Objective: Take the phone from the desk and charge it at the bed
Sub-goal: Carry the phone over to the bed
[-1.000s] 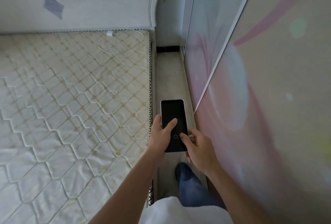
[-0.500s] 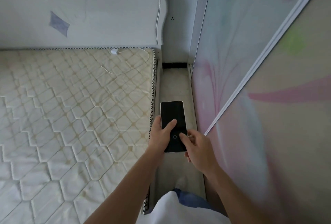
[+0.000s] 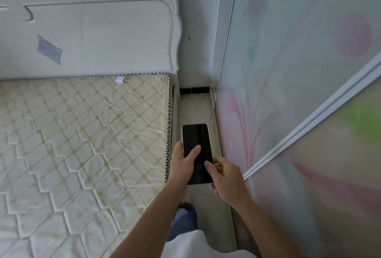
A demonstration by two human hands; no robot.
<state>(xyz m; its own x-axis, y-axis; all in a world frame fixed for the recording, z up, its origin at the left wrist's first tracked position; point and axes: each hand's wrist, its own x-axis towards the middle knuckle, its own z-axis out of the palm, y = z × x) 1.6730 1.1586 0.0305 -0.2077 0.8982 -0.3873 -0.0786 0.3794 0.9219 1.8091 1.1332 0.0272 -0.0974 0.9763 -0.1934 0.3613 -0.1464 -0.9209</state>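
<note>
A phone (image 3: 195,138) with a dark screen and pale rim is held flat in front of me, above the narrow floor strip beside the bed. My left hand (image 3: 182,166) grips its left edge, thumb lying across the screen. My right hand (image 3: 225,177) holds the lower right corner, thumb on the glass. A white charger plug (image 3: 120,79) lies at the head of the bare quilted mattress (image 3: 82,144), and its thin white cable (image 3: 144,101) loops over the mattress top right corner.
A white headboard (image 3: 99,31) stands behind the mattress. A wall socket (image 3: 188,38) sits just right of it. Sliding wardrobe doors (image 3: 299,93) with floral print close in the right side. A narrow tiled aisle (image 3: 198,109) runs between bed and wardrobe.
I have walked forward along the aisle toward the headboard; the charger and cable are nearer and more headboard shows. Both hands keep the same hold on the phone.
</note>
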